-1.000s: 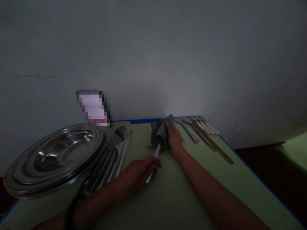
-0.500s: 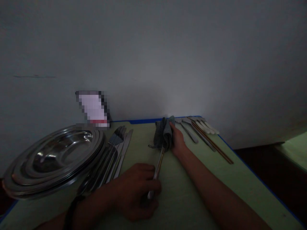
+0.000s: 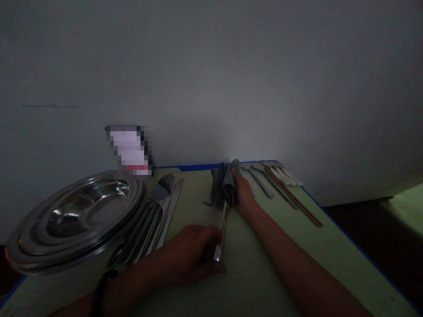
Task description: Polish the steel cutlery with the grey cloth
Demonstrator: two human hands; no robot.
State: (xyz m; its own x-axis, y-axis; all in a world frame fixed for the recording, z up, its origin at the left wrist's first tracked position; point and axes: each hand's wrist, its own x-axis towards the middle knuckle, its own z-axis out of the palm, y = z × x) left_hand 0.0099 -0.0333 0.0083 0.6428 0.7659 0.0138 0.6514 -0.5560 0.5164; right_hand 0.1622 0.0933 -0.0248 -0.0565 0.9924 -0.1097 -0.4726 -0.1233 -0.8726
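My left hand (image 3: 191, 255) is closed on the handle of a metal utensil (image 3: 222, 233) that lies lengthwise on the green table (image 3: 251, 277). Its far end is wrapped in a grey-blue cloth (image 3: 224, 185), so I cannot tell what kind of utensil it is. My right hand (image 3: 243, 191) grips that cloth around the utensil near the table's back edge. A dark band sits on my left wrist.
Stacked steel plates (image 3: 76, 215) fill the left side, with several knives and forks (image 3: 158, 211) beside them. Spoons (image 3: 261, 178) and chopsticks (image 3: 294, 198) lie at the back right. A grey wall rises right behind the table. A blurred-out card (image 3: 130, 149) leans against it.
My left hand pulled the utensil's handle back toward me out of the cloth, then turned it slightly. My right hand with the cloth shifted a little to the right.
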